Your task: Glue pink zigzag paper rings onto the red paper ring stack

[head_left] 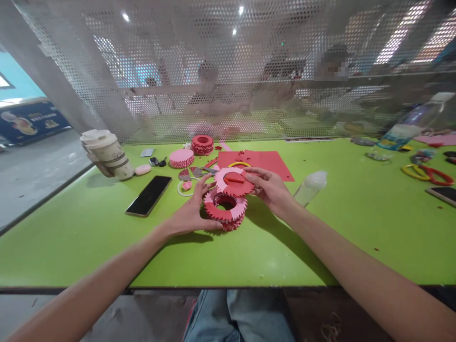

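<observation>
A red and pink folded-paper ring (pixel 225 211) with toothed edges sits on the green table (pixel 107 247). My left hand (pixel 194 211) cups its left side, fingers curled round it. My right hand (pixel 269 187) pinches a flatter pink and red toothed paper disc (pixel 233 183) and holds it tilted just above the ring. A small red strip lies across the disc's middle.
Behind lie red paper sheets (pixel 263 161), a pink disc stack (pixel 181 158), a red paper ring (pixel 202 144), scissors (pixel 194 173), a black phone (pixel 148 194), a tipped paper cup (pixel 109 154) and a glue bottle (pixel 309 187). A perforated screen (pixel 228 71) closes the far edge; people sit behind it.
</observation>
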Demonstrator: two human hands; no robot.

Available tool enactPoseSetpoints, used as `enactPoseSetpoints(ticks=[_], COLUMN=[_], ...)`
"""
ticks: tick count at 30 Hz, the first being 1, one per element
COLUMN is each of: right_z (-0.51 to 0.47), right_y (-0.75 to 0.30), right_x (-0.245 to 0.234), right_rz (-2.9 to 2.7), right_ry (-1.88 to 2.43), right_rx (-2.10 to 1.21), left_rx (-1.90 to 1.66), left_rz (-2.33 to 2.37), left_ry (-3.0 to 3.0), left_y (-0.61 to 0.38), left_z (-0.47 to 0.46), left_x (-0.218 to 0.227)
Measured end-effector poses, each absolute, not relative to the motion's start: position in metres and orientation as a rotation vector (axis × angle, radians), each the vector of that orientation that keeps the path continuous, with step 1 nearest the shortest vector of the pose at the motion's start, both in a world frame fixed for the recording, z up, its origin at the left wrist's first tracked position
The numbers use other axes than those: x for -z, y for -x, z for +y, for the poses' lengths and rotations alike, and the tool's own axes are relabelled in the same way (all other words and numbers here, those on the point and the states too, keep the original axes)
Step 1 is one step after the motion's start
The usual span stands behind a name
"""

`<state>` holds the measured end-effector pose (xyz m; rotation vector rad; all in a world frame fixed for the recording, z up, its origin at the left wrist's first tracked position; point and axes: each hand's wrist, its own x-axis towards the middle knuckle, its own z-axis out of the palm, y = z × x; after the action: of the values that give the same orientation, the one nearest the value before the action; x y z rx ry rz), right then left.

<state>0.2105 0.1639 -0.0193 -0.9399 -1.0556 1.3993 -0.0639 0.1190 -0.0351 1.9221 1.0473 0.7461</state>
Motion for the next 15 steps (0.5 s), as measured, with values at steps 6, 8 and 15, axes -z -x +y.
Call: enactPoseSetpoints(ticks=[6, 8, 15], right_z=[0.1576, 0.156, 0.1541], right_y=[-0.2089, -0.2087, -0.2097], right_x=[0.0152, 0.0143, 0.0151], right_rz=[-1.141, -1.172, -1.285], right_ry=[0.959, 0.96, 0.921], right_rx=[-1.418, -1.42, -1.37], left_rx=[-0.778, -0.784, -0.811], left_rz=[1.047, 1.053, 1.039], left_ry=[-1.95, -1.939, -1.95], left_y=[0.0652, 0.065, 0.0634], left_z=[0.1199, 0.1193, 0.1148], left_x=[0.037, 0.0362, 0.031])
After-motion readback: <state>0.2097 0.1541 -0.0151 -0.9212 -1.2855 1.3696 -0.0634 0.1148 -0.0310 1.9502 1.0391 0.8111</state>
